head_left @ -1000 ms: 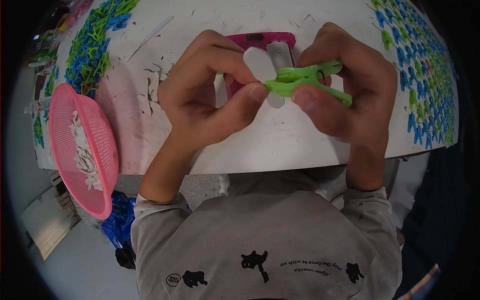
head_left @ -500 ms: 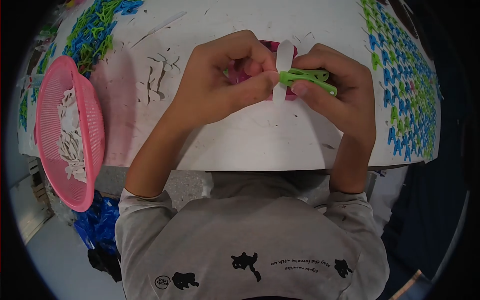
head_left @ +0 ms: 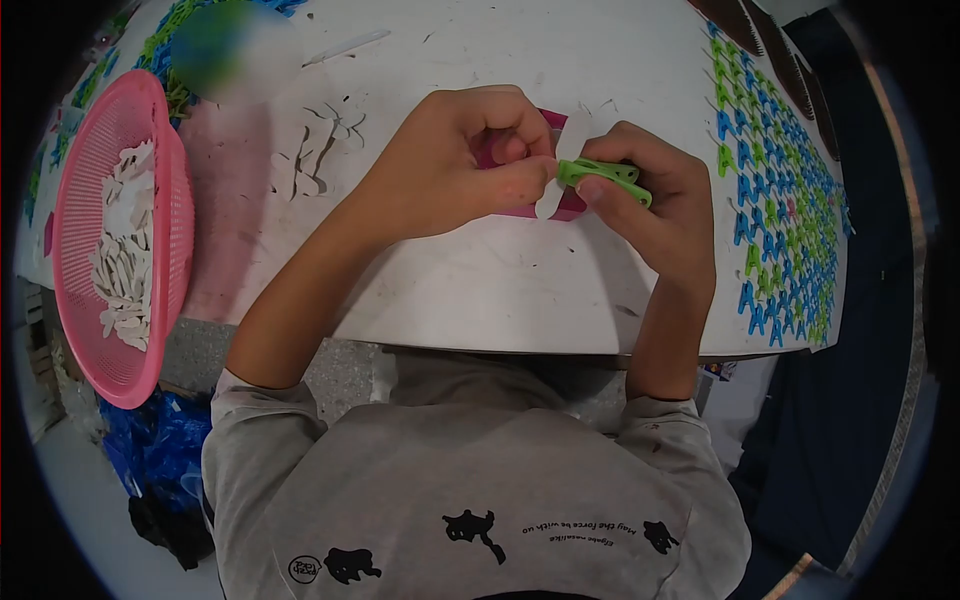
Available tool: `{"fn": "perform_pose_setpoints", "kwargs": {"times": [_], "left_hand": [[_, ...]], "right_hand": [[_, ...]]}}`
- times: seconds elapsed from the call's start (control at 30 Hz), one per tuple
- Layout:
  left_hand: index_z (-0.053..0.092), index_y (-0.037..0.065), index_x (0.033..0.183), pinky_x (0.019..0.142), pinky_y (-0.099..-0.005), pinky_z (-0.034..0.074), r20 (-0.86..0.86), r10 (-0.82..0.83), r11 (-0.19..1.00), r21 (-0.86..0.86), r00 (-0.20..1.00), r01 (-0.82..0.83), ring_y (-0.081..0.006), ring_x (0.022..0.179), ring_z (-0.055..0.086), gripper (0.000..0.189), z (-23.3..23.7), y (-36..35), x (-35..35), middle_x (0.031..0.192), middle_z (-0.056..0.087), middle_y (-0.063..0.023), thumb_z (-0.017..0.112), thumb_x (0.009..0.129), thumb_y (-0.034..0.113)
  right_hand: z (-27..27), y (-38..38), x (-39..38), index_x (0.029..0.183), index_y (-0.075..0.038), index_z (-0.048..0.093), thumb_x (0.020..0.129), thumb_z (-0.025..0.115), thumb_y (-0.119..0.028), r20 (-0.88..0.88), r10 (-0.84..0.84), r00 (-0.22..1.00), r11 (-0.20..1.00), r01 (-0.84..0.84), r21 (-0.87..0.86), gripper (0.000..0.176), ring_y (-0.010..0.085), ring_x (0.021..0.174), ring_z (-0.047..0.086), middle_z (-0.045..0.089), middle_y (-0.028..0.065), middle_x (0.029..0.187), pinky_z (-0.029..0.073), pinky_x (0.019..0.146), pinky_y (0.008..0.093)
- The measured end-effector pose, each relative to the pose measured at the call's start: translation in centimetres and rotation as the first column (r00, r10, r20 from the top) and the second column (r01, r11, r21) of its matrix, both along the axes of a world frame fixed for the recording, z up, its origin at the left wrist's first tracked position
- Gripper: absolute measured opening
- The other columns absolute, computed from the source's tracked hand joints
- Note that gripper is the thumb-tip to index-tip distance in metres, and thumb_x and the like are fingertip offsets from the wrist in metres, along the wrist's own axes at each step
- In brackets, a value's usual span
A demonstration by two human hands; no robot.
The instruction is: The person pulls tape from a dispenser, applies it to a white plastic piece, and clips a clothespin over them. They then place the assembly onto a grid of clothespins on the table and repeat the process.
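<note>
Above the table's middle, my right hand [head_left: 655,195] pinches a green clothespin [head_left: 615,180] by its handles between thumb and fingers. The jaw end of the clothespin meets a white strip [head_left: 549,195], which stands upright in front of it. My left hand [head_left: 475,165] is closed, its thumb and fingertip pressed together at the jaws; what lies between them is too small to make out. Partly hidden behind both hands is a dark pink container [head_left: 552,118].
A pink basket [head_left: 178,215] of white strips stands at the left edge. Loose pale pieces [head_left: 310,155] and a thin white tool [head_left: 348,46] lie nearby. Blue and green clothespins [head_left: 775,215] cover the right side; more are piled at the upper left, partly blurred.
The whole view has shifted slightly. The right hand's grip on the clothespin looks more closed, with its handles nearer each other. The white strip is tilted more.
</note>
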State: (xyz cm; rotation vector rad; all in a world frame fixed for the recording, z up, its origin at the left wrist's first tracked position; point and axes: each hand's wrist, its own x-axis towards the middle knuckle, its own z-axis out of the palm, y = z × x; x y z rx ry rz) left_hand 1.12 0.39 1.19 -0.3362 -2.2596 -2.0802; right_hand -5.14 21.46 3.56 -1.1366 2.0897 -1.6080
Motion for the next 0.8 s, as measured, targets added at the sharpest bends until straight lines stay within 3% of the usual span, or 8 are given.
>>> {"fn": "perform_pose_setpoints", "kwargs": {"times": [0.13, 0.2, 0.63, 0.7, 0.73, 0.8], "left_hand": [[0.062, 0.002, 0.08, 0.057, -0.0213, 0.042, -0.027, 0.017, 1.0, 0.004, 0.999, -0.016, -0.0052, 0.063, 0.051, 0.012, -0.1, 0.1, 0.0, 0.07, 0.058, 0.001, 0.067, 0.076, 0.012], [0.058, 0.005, 0.077, 0.061, -0.0233, 0.034, -0.048, 0.019, 1.0, 0.026, 0.999, -0.017, -0.0065, 0.066, 0.041, 0.008, -0.3, 0.2, 0.0, 0.07, 0.049, 0.0039, 0.064, 0.079, 0.008], [0.06, 0.002, 0.083, 0.06, -0.0225, 0.042, -0.01, 0.007, 0.991, 0.136, 1.0, -0.006, -0.0061, 0.067, 0.049, 0.006, -1.2, 0.3, -0.1, 0.077, 0.056, 0.0016, 0.064, 0.084, 0.006], [0.063, 0.003, 0.087, 0.06, -0.023, 0.042, -0.188, 0.047, 0.999, 0.002, 0.981, -0.047, -0.0076, 0.065, 0.051, 0.005, -1.5, 0.0, -0.4, 0.079, 0.058, 0.0, 0.066, 0.086, 0.007], [0.063, 0.003, 0.087, 0.06, -0.023, 0.042, -0.19, 0.065, 0.998, 0.027, 0.98, -0.061, -0.0076, 0.065, 0.051, 0.005, -1.8, -0.4, -0.8, 0.079, 0.058, 0.0, 0.066, 0.086, 0.007], [0.067, 0.004, 0.091, 0.059, -0.0229, 0.042, -0.591, 0.151, 0.958, -0.111, 0.792, -0.265, -0.0092, 0.063, 0.052, 0.008, -2.5, -1.5, -2.2, 0.077, 0.059, -0.0019, 0.068, 0.087, 0.011]], "right_hand": [[0.0, -0.1, 0.1, 0.095, 0.001, 0.068, 0.081, 0.073, -0.003, -0.007, -0.027, 1.0, 0.999, 0.027, 0.035, 0.015, 0.0051, 0.067, 0.05, 0.061, 0.0006, 0.078, 0.038, 0.057, 0.0204], [-0.1, -0.2, 0.1, 0.095, 0.001, 0.068, 0.081, 0.073, -0.003, -0.001, -0.028, 1.0, 0.998, 0.028, 0.048, 0.016, 0.0052, 0.067, 0.051, 0.061, 0.0008, 0.078, 0.038, 0.058, 0.0205], [-0.1, -0.6, 0.4, 0.101, 0.005, 0.067, 0.082, 0.071, 0.003, -0.019, -0.076, 0.997, 0.997, 0.076, 0.0, 0.019, 0.0071, 0.072, 0.054, 0.062, 0.0037, 0.083, 0.042, 0.062, 0.0204], [-0.1, -0.5, 0.1, 0.1, 0.005, 0.066, 0.082, 0.07, 0.004, -0.025, -0.097, 0.995, 0.995, 0.097, 0.024, 0.019, 0.0071, 0.072, 0.054, 0.062, 0.004, 0.084, 0.043, 0.062, 0.0203], [-0.3, -0.3, -0.2, 0.099, 0.005, 0.066, 0.082, 0.069, 0.005, -0.114, -0.145, 0.983, 0.989, 0.143, -0.028, 0.018, 0.007, 0.073, 0.054, 0.062, 0.0041, 0.084, 0.043, 0.063, 0.0202], [-0.3, -0.3, -0.8, 0.095, 0.005, 0.064, 0.08, 0.07, 0.003, -0.208, -0.287, 0.935, 0.958, 0.274, -0.09, 0.016, 0.009, 0.071, 0.054, 0.061, 0.005, 0.082, 0.043, 0.063, 0.0213]]}}
